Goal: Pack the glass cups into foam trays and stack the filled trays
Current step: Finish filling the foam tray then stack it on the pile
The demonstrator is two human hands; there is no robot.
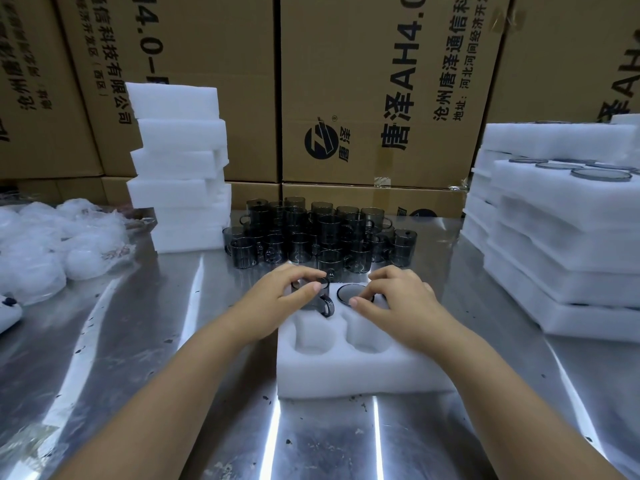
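On a steel packing table [138,341] backed by a wall of printed cardboard boxes [381,98], a worker loads smoked glass cups into foam. At far left lie crumpled clear plastic bags [52,244], and beside them rises an uneven stack of white foam trays [180,168]. A crowd of dark glass cups [318,233] stands upright at the table's middle, just behind the work. The left hand [277,299] grips one cup [317,299] by its rim, fingers curled over the top, holding it at the far-left pocket of the foam tray [360,368] with the handle turned toward the tray's centre. The tray's two nearer pockets show bare foam. The right hand [398,299] pinches the rim of a second cup [355,294], thumb and fingertips curled on it; this cup sits down in the far-right pocket. At right, filled trays [561,237] are piled in layers, with glass rims [601,174] showing in the top one.
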